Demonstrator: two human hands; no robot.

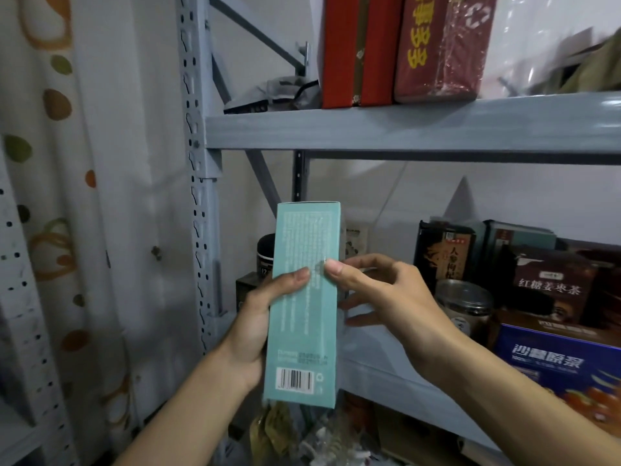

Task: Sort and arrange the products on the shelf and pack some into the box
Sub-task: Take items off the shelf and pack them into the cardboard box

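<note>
Upright, the teal carton (304,304) is held before the middle shelf (386,361), printed back toward the camera, probably for reading its label. The left hand (258,324) grasps its 9 o'clock edge; the right hand (376,290) pinches the 3 o'clock edge, thumb in front. At 3 o'clock stand the tea boxes (551,284) and a jar (465,302); no packing box shows, and items below at 6 o'clock are blurred
</note>
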